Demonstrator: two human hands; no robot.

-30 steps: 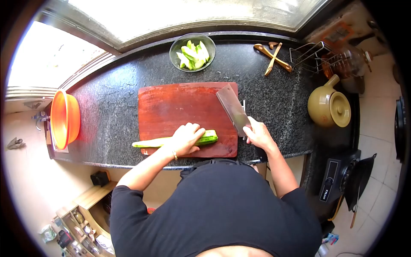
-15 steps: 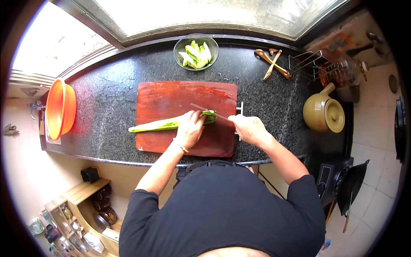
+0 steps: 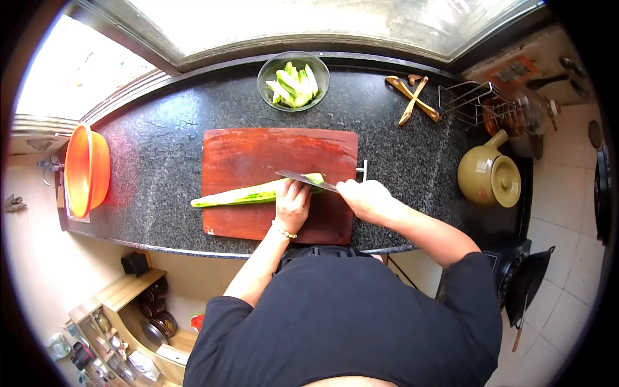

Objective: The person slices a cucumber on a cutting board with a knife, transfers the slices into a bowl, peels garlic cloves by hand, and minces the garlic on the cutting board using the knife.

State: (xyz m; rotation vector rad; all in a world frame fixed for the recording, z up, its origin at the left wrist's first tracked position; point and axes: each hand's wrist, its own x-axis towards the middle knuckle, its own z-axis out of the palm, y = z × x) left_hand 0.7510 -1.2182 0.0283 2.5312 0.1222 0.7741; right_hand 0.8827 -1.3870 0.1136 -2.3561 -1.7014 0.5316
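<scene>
At centre, the half-curled left hand [image 3: 293, 208] pins the long pale-green vegetable [image 3: 242, 195]; the right hand [image 3: 365, 198], fingers closed, grips the broad steel cleaver [image 3: 305, 180] across it.

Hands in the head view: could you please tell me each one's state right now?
Left hand: closed on the long green vegetable.
Right hand: closed, gripping the cleaver.

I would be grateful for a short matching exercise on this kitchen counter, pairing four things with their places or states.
Things
1. Orange basin
2. Glass bowl
3. Knife
4. Lidded pot

Places or states
A. Gripped in the right hand
B. Near the left end of the counter
C. Near the counter's right end
D. Beyond the cutting board, holding green pieces

Right pairs: 1-B, 2-D, 3-A, 4-C
</scene>
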